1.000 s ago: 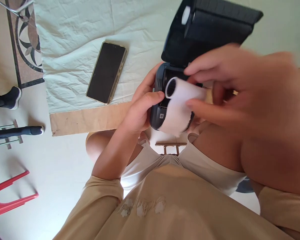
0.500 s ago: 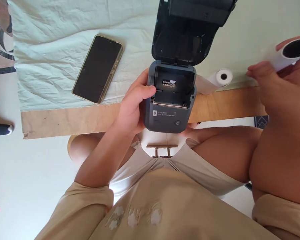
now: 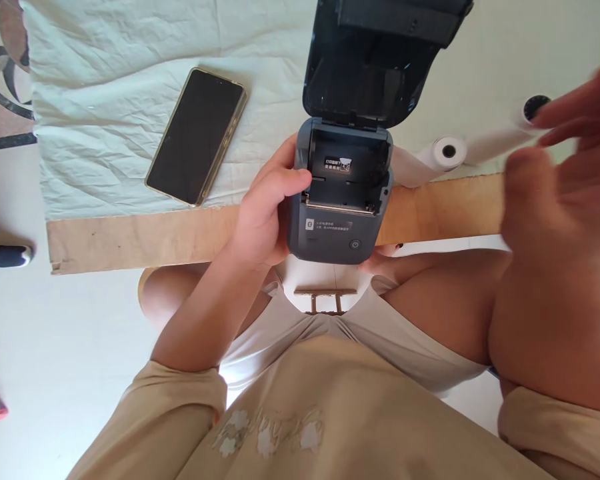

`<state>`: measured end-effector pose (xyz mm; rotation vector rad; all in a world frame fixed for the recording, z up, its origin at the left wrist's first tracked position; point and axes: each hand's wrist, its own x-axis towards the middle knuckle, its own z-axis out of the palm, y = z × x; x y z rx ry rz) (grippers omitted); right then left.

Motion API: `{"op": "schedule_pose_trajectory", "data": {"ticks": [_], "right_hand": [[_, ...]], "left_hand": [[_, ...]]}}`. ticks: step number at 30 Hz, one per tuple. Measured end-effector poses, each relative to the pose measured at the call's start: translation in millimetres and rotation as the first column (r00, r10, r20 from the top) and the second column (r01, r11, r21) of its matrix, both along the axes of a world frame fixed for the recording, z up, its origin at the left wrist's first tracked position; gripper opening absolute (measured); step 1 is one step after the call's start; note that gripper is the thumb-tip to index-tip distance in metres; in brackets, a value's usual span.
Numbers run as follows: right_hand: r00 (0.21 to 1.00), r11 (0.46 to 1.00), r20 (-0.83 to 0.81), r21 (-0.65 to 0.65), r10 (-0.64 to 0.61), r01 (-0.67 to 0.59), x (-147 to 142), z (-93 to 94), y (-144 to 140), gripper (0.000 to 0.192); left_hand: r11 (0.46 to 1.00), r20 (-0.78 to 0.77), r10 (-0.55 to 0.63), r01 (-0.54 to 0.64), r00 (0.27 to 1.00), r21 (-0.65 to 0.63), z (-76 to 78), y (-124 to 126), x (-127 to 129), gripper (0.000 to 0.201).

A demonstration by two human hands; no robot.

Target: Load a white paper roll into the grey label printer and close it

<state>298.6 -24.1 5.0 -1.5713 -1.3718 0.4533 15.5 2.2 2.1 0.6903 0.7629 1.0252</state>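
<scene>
The person's left hand (image 3: 265, 213) is gripping the left side of a small dark label printer (image 3: 337, 220), thumb lying along the rim of its paper bay and fingers wrapped around its flank; the printer is sitting at the near edge of the table (image 3: 140, 237), partly overhanging the person's lap, and its lid (image 3: 375, 60) is standing open and tilted away beyond the hand; the paper bay (image 3: 347, 177) just right of the left thumb is showing only a small printed sticker on its back wall.

The right hand (image 3: 555, 180) is hovering well to the right of the printer, blurred, fingers spread loose and clasping nothing that I can make out; just past its fingertips a paper roll (image 3: 527, 117) is lying on the cloth, its dark core facing this way; whether the fingertips are touching that roll I cannot tell, the blur is too heavy. A second paper roll (image 3: 443, 153) is lying between the two hands, near the printer's right side and just beside the first roll, with a loose tail of paper running toward the printer.

Beyond the left hand, and off to its left, a phone (image 3: 196, 137) is lying face up with a dark screen on a creased pale cloth (image 3: 105, 100); the cloth is covering the tabletop except for a bare wooden strip along the near edge.
</scene>
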Motion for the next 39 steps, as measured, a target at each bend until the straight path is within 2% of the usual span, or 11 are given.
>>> {"op": "schedule_pose_trajectory", "data": {"ticks": [2,4,8,12,17,19,22,27,31,34,39], "right_hand": [[0.941,0.979,0.277,0.006,0.195,-0.204,-15.6,-2.4,-3.6,0.064],[0.840,0.944,0.432,-0.119,0.327,-0.306,-26.7,-6.5,-1.2,0.068],[0.827,0.921,0.417,-0.265,0.376,-0.285,-32.0,-12.9,9.2,0.066],[0.860,0.933,0.370,-0.221,0.350,-0.285,-30.4,-12.8,11.6,0.064],[0.972,0.973,-0.080,-0.036,0.223,-0.226,-42.4,-1.1,11.2,0.082],[0.923,0.988,-0.359,-0.021,0.137,-0.154,-47.6,4.2,13.9,0.073],[0.760,0.988,-0.650,-0.104,0.017,-0.111,-51.4,9.1,19.2,0.054],[0.742,0.972,-0.668,-0.133,0.056,-0.194,-48.6,8.5,21.0,0.048],[0.727,0.934,-0.686,-0.248,0.018,-0.258,-35.1,0.8,22.1,0.056],[0.723,0.907,-0.690,-0.323,-0.031,-0.269,-24.5,-5.8,24.8,0.047],[0.742,0.950,-0.670,-0.214,0.027,-0.227,-25.5,-8.3,24.0,0.061]], "left_hand": [[1.000,0.014,-0.014,0.014,1.000,0.013,-1.5,-0.2,-0.3,0.028],[0.999,0.012,-0.026,0.026,1.000,0.035,-3.0,-0.4,-0.4,0.029],[1.000,-0.012,-0.020,0.020,1.000,0.011,-2.2,-1.6,-1.1,0.027],[0.998,-0.038,-0.065,0.065,0.997,0.006,0.9,-2.2,-2.6,0.026],[0.999,-0.015,-0.030,0.031,0.999,0.029,-3.1,-1.7,-1.7,0.025],[0.999,0.018,-0.007,0.007,1.000,0.036,-5.0,-1.9,-1.7,0.024],[0.999,0.045,-0.035,0.033,0.998,0.042,-3.3,-3.1,-1.2,0.026],[0.999,-0.035,0.047,-0.048,0.998,-0.022,2.5,-3.6,1.9,0.026],[0.997,-0.051,-0.058,0.060,0.997,0.040,-5.2,-0.4,-0.4,0.035],[0.999,-0.068,-0.016,0.019,0.998,0.041,-7.5,0.1,-1.3,0.031],[0.998,-0.074,-0.064,0.065,0.995,0.002,3.1,-1.3,-0.6,0.033]]}}
